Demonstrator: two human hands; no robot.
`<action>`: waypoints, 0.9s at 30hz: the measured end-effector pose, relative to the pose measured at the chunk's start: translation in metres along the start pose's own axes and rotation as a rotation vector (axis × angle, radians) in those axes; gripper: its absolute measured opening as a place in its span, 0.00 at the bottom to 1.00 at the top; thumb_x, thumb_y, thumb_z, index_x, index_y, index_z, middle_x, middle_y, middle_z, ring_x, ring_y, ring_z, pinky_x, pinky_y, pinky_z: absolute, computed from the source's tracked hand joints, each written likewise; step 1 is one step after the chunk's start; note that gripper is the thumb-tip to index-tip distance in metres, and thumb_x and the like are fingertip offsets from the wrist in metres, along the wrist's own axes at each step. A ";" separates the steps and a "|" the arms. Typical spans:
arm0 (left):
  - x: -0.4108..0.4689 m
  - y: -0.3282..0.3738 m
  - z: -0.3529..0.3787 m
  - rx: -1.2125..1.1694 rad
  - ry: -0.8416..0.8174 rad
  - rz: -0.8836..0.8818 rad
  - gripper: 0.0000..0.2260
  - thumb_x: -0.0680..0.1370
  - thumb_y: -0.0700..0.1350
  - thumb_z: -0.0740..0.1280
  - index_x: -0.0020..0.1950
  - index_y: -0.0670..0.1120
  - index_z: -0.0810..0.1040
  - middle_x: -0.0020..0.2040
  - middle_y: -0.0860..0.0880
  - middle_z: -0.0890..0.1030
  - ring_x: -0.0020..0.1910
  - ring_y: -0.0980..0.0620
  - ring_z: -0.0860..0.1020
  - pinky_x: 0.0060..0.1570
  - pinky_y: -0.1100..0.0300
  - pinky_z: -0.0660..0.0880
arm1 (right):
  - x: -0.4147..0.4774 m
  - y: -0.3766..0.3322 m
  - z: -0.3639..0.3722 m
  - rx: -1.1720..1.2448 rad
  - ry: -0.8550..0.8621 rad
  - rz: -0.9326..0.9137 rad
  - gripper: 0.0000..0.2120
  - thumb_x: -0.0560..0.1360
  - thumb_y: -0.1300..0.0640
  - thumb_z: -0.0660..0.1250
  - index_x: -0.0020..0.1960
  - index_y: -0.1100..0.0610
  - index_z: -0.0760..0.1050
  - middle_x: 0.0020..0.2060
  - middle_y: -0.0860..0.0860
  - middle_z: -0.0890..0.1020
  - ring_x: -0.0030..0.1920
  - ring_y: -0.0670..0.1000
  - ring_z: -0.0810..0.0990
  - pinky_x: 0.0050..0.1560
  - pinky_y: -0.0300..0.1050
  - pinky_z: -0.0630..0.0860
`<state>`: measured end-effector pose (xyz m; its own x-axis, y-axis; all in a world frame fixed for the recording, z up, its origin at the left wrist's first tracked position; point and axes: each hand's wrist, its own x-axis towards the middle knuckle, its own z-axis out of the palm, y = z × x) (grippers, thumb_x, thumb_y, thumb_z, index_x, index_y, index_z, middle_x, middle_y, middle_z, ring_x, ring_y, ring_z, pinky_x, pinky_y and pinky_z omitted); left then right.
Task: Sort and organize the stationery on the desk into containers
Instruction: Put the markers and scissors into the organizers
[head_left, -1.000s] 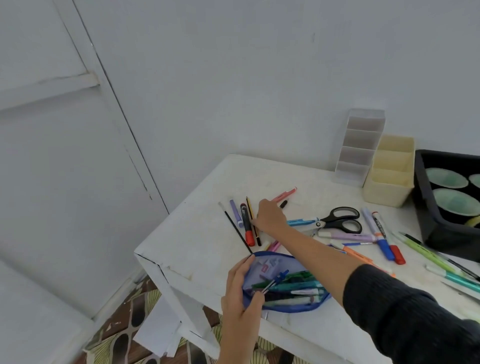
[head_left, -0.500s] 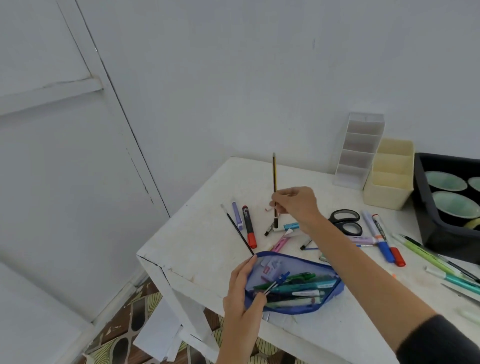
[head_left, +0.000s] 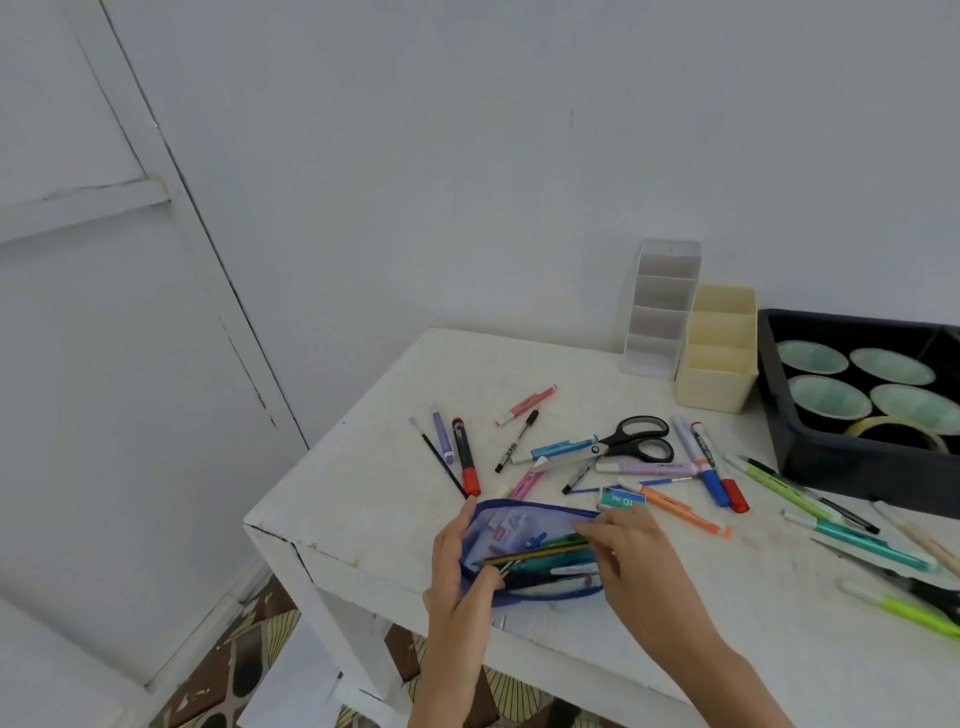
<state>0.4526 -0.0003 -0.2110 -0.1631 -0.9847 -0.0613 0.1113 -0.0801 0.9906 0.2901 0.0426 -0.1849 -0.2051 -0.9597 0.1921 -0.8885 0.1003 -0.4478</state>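
The left hand (head_left: 457, 582) holds the open edge of the pencil case (head_left: 498, 525) on the bench (head_left: 363, 499) while the right hand (head_left: 628, 551), its grip pinching a pencil (head_left: 535, 554), lays it inside between both grips; next, likely, letting go and fetching the red marker (head_left: 464, 457) just beyond.

Left hand (head_left: 459, 582), right hand (head_left: 631, 558), fingers curled.

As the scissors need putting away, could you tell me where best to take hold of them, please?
I would grip the scissors by the black handle loops, coming from above on the right. They lie flat and closed, the loops free of clutter, while the blades point left beside a blue pen.
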 end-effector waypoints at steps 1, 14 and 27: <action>-0.001 0.000 0.001 -0.002 -0.006 0.002 0.24 0.78 0.31 0.60 0.66 0.56 0.69 0.59 0.56 0.74 0.56 0.58 0.77 0.40 0.64 0.78 | -0.003 0.001 0.000 0.052 0.063 -0.032 0.15 0.76 0.65 0.65 0.61 0.54 0.77 0.55 0.49 0.79 0.57 0.48 0.73 0.50 0.26 0.65; -0.011 -0.013 0.004 0.284 0.014 0.234 0.25 0.76 0.32 0.59 0.62 0.61 0.70 0.62 0.56 0.73 0.54 0.65 0.75 0.51 0.57 0.74 | -0.027 0.049 0.003 0.610 0.248 0.254 0.14 0.71 0.65 0.70 0.46 0.46 0.77 0.45 0.41 0.82 0.47 0.42 0.80 0.47 0.34 0.77; -0.029 -0.012 0.118 1.007 -0.240 1.035 0.10 0.76 0.53 0.65 0.56 0.55 0.79 0.50 0.58 0.77 0.50 0.59 0.75 0.51 0.64 0.64 | -0.070 0.049 -0.008 0.811 0.493 0.355 0.15 0.71 0.74 0.66 0.37 0.55 0.80 0.30 0.47 0.83 0.32 0.42 0.80 0.32 0.31 0.75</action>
<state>0.3402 0.0477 -0.2071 -0.6055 -0.4766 0.6373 -0.4231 0.8711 0.2494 0.2573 0.1167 -0.2135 -0.7127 -0.6753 0.1898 -0.2339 -0.0264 -0.9719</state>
